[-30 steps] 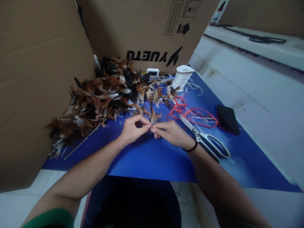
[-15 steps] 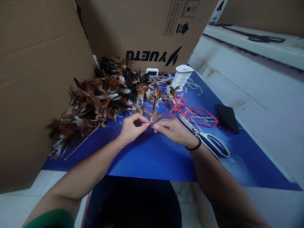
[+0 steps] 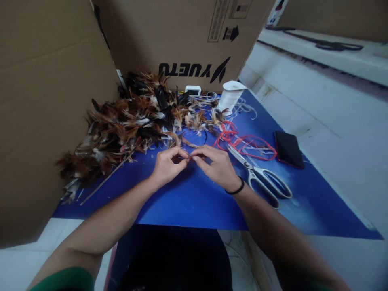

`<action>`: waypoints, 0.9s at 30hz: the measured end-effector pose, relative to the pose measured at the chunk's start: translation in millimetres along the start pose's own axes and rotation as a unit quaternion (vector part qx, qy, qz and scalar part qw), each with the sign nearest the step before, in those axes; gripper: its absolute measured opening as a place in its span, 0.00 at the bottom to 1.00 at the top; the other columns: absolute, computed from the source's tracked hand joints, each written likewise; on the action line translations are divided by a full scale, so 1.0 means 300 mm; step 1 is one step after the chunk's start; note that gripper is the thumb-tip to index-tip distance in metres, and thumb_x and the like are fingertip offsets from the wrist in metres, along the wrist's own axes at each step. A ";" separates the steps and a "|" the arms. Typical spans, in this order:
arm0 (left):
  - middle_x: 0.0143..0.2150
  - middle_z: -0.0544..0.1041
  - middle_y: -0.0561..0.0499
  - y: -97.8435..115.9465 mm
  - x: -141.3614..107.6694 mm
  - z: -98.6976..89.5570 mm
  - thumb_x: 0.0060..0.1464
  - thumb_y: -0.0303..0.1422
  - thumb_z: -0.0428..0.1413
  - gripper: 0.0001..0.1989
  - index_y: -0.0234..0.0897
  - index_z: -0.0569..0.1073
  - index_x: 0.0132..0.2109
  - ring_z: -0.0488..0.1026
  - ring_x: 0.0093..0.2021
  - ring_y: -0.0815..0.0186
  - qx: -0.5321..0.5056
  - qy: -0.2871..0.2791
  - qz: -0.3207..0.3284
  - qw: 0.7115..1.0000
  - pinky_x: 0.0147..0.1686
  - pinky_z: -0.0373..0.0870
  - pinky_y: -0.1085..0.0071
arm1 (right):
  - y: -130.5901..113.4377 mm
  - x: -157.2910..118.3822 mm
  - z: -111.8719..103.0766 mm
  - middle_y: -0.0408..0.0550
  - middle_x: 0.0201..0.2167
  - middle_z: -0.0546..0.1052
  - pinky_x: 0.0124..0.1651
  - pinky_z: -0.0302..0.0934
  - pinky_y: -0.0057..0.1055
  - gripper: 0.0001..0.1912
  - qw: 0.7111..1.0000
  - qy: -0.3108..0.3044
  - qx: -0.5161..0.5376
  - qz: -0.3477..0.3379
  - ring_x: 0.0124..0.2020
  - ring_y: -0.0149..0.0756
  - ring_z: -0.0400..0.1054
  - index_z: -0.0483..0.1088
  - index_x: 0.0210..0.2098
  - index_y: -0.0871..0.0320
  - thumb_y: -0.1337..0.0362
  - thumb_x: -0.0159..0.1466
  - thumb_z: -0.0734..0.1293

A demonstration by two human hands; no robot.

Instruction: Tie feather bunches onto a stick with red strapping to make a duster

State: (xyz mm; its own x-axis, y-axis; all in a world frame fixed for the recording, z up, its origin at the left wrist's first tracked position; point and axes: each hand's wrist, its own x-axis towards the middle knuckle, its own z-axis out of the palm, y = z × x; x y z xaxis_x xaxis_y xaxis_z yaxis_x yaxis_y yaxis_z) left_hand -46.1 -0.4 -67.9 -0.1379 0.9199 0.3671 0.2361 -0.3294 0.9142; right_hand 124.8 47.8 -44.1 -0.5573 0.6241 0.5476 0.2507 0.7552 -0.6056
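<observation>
Both hands meet fingertip to fingertip over the blue table (image 3: 188, 202). My left hand (image 3: 169, 165) is closed in a pinch, and my right hand (image 3: 214, 165) pinches right beside it. What lies between the fingertips is too small to name. Just beyond them are a thin feather (image 3: 192, 144) and a dark curved strand. A large heap of brown and black feathers (image 3: 127, 125) spreads behind and to the left. Red string (image 3: 253, 146) lies in loops to the right, next to large scissors (image 3: 260, 176) with pale handles.
A white spool (image 3: 230, 97) stands at the back, beside a small white device (image 3: 193, 90). A black phone (image 3: 289, 148) lies at the right. Cardboard panels (image 3: 188, 36) rise behind and at the left. A thin stick (image 3: 103, 182) lies by the heap.
My right hand has moved slightly left and turned, closing up against my left fingertips. The small red piece seen between the fingers is now mostly hidden. The feather beyond them has changed position.
</observation>
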 end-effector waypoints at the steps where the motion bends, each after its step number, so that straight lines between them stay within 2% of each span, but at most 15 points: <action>1: 0.31 0.79 0.50 -0.002 -0.001 0.000 0.45 0.28 0.61 0.02 0.37 0.75 0.30 0.76 0.32 0.66 0.008 -0.002 0.003 1.000 0.35 0.72 0.71 | 0.005 -0.002 0.006 0.47 0.35 0.78 0.43 0.65 0.34 0.08 1.000 0.001 -0.010 0.002 0.37 0.35 0.72 0.73 0.37 0.56 0.71 0.63 0.63; 7: 0.32 0.79 0.50 -0.001 -0.004 0.001 0.47 0.28 0.60 0.01 0.38 0.75 0.30 0.76 0.31 0.67 0.035 -0.008 0.014 0.999 0.34 0.73 0.71 | 0.019 -0.002 0.015 0.46 0.33 0.79 0.45 0.64 0.36 0.07 0.999 -0.006 -0.034 0.032 0.39 0.37 0.70 0.74 0.35 0.55 0.71 0.61 0.64; 16: 0.32 0.79 0.49 0.006 -0.006 -0.001 0.48 0.31 0.61 0.01 0.38 0.76 0.30 0.76 0.31 0.66 0.046 0.006 0.015 0.999 0.33 0.73 0.71 | 0.029 0.003 0.036 0.43 0.27 0.78 0.32 0.61 0.28 0.05 0.981 -0.044 0.096 0.164 0.28 0.30 0.69 0.74 0.32 0.58 0.65 0.58 0.66; 22: 0.33 0.80 0.49 0.014 -0.012 0.004 0.50 0.32 0.61 0.03 0.38 0.76 0.31 0.77 0.32 0.66 0.048 0.006 0.018 0.999 0.34 0.73 0.71 | 0.024 0.010 0.029 0.44 0.25 0.76 0.31 0.61 0.28 0.08 0.953 -0.047 0.196 0.226 0.25 0.29 0.66 0.74 0.29 0.60 0.60 0.55 0.69; 27: 0.33 0.80 0.49 0.015 -0.015 0.005 0.50 0.33 0.61 0.04 0.38 0.76 0.32 0.77 0.32 0.66 0.044 0.008 0.017 0.999 0.34 0.74 0.72 | 0.010 0.010 0.024 0.41 0.22 0.72 0.26 0.58 0.27 0.12 0.911 -0.065 0.282 0.295 0.22 0.26 0.61 0.73 0.30 0.60 0.57 0.53 0.71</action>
State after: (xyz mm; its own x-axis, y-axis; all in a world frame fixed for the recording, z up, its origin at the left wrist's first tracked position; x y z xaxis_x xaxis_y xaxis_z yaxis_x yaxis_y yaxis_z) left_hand -43.0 -5.8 -65.6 -0.1442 0.9047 0.4008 0.3252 -0.3392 0.8827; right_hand 118.3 50.5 -48.4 -0.5552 0.8314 -0.0206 0.1121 0.0502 -0.9924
